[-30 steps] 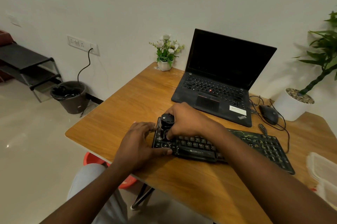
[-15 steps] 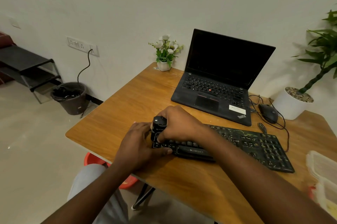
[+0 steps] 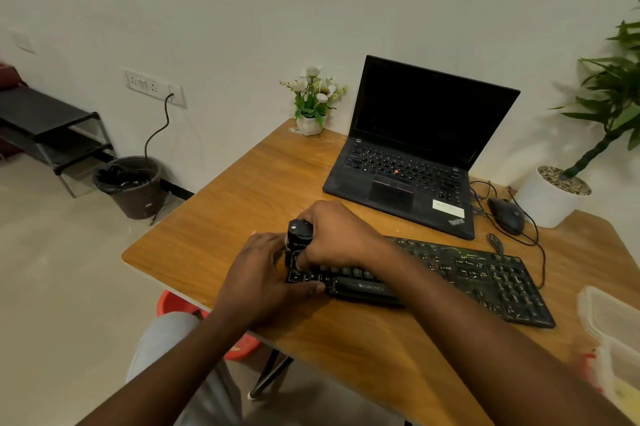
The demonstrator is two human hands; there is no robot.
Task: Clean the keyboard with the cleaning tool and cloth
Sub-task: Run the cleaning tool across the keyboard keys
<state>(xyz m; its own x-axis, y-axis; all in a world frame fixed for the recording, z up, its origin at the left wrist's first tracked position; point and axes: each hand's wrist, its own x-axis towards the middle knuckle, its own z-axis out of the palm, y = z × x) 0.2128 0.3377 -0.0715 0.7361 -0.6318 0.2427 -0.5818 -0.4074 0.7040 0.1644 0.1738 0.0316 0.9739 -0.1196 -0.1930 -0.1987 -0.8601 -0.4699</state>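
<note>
A black keyboard [image 3: 478, 276] lies across the front of the wooden table [image 3: 242, 203]. My right hand [image 3: 336, 235] is closed around a small black cleaning tool [image 3: 298, 235], which stands upright on the keyboard's far left end. My left hand [image 3: 263, 273] grips the left edge of the keyboard, thumb lying across the bottom row of keys. I see no cloth.
An open black laptop [image 3: 408, 162] sits behind the keyboard, with a mouse [image 3: 507, 216] and cables to its right. A small flower pot [image 3: 311, 103] stands at the back, a potted plant [image 3: 554, 190] at right, plastic containers [image 3: 613, 332] at the near right edge.
My right hand has slid the cleaning tool leftward along the keys to the keyboard's left end. My left hand has stayed on the left edge.
</note>
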